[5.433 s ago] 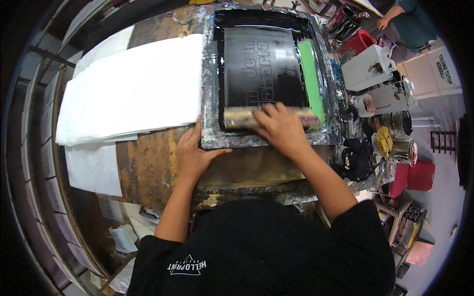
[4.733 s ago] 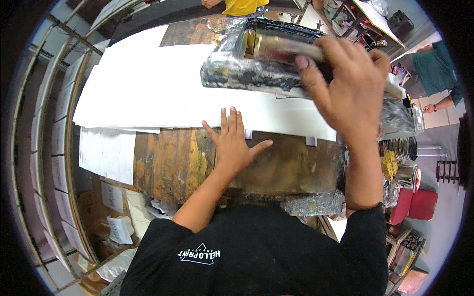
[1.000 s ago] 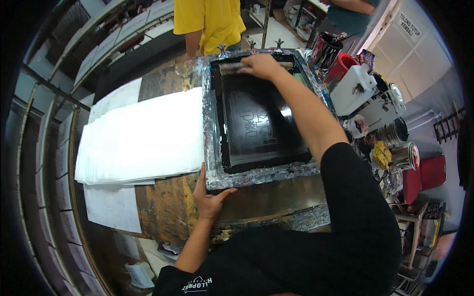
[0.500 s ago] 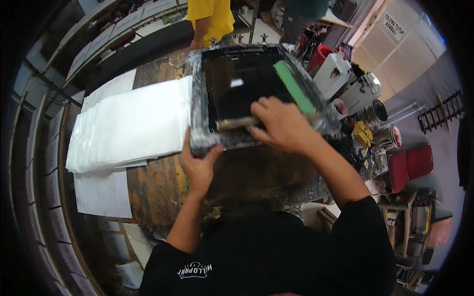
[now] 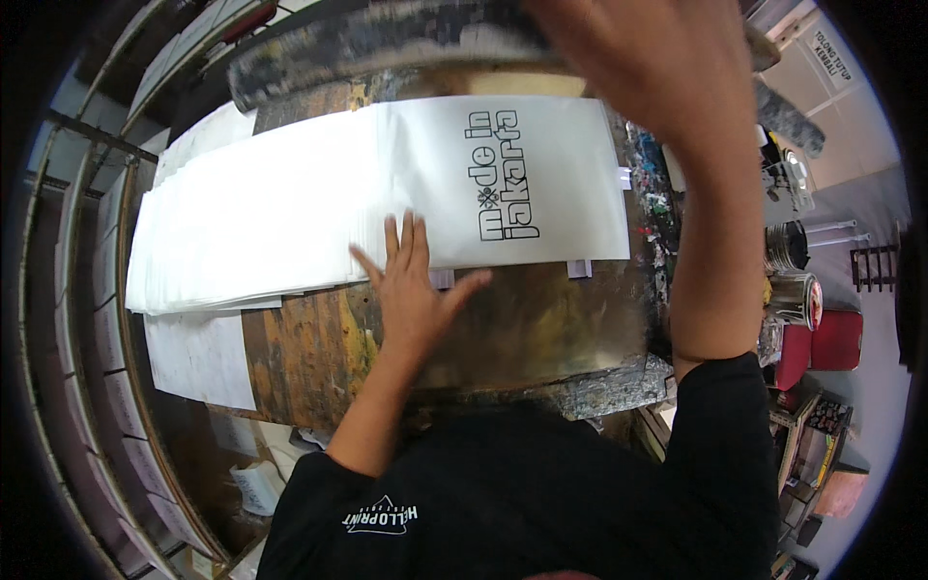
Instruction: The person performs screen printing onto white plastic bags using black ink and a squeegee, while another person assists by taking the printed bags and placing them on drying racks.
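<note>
My right hand (image 5: pixel 648 77) is raised at the top of the view, blurred, gripping the near edge of an ink-stained screen frame (image 5: pixel 387 39) tilted up off the table. Under it lies a white sheet (image 5: pixel 570 174) printed with black lettering. My left hand (image 5: pixel 411 290) lies flat with fingers spread; its fingertips rest on the near edge of the white sheets and its palm on the stained wooden table (image 5: pixel 541 329).
A fanned stack of blank white sheets (image 5: pixel 251 222) stretches left of the printed one. Another white sheet (image 5: pixel 198 358) hangs lower left. Metal cans (image 5: pixel 793 290) and a red stool (image 5: pixel 831 338) stand at the right. Shelving runs along the left.
The screen frame, flat on the table half a second ago with my right hand on the squeegee, is now lifted, baring the printed sheet. My left hand has moved from the frame's corner onto the sheets.
</note>
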### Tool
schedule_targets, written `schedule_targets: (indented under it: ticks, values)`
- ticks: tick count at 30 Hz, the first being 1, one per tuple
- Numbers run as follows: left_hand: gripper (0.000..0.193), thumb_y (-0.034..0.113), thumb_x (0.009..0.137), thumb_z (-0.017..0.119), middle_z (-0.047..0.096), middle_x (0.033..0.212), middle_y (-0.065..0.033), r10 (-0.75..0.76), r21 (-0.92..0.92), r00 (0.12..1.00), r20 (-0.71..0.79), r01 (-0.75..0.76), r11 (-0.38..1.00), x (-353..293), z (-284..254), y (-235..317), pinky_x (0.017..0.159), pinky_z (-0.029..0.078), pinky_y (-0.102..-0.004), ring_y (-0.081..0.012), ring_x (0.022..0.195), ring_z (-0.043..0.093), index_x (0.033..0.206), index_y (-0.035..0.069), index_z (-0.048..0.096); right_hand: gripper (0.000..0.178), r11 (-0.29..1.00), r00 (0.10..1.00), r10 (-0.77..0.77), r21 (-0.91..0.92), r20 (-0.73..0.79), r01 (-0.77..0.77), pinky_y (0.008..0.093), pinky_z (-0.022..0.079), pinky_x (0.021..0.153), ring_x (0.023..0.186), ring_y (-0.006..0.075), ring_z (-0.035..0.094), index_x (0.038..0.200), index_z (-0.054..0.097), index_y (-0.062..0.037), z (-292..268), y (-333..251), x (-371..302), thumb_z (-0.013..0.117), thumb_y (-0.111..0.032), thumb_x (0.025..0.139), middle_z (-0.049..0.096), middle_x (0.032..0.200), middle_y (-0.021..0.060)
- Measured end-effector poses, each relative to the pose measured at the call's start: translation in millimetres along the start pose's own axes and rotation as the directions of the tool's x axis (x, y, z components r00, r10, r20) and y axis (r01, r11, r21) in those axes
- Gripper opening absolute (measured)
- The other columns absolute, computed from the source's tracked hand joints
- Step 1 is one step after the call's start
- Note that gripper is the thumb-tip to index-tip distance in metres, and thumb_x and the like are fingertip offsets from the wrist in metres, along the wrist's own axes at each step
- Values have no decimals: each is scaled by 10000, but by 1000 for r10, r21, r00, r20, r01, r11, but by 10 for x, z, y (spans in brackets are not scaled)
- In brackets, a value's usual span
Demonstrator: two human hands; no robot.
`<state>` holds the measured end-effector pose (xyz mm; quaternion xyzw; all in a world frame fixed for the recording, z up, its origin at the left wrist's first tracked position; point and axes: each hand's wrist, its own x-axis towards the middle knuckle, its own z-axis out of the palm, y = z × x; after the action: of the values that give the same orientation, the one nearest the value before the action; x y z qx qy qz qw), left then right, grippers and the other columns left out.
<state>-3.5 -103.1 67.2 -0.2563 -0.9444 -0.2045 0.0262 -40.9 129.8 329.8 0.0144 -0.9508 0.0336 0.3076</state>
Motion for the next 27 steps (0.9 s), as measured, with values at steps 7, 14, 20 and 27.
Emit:
schedule_targets:
  ticks: [7, 14, 20, 27]
  values:
    - [594, 264, 958, 834, 701, 1388, -273, -121, -329, 875, -469, -46, 943, 409, -191, -667, 1350, 116, -560, -369, 1392, 633, 1427, -56, 659, 553, 997, 997, -74, -31, -25, 74, 311, 355, 479, 489, 116, 381, 678, 566, -129, -118, -19, 76, 424, -486, 1076, 462, 560, -24]
    - [538, 296, 1062, 691, 551, 1522, -332, -403, -169, 813, -421, 367, 915, 428, -790, -1087, 1324, 205, -530, -370, 1498, 502, 1563, 128, 589, 612, 993, 995, -95, -76, -11, 94, 450, 490, 801, 556, 161, 464, 765, 620, -129, -120, 15, -98, 377, -575, 1106, 529, 639, 6]
    - [592, 454, 1100, 524, 425, 1708, -158, 447, -49, 894, -12, -447, 893, 440, 790, 370, 1300, 148, -685, -407, 1602, 337, 1608, 151, 518, 670, 996, 996, -76, -37, 37, 77, 440, 466, 817, 588, 158, 505, 866, 698, -103, -114, -67, -64, 359, -624, 1117, 576, 663, 23]
    - [746, 595, 1079, 490, 320, 1764, -163, 347, 115, 934, 85, -355, 928, 478, 1115, 351, 1270, 111, -745, -442, 1631, 249, 1666, 138, 426, 658, 996, 982, -86, 33, 167, 82, 415, 442, 797, 605, 159, 524, 879, 733, -97, -271, 5, -108, 387, -603, 1120, 601, 661, 18]
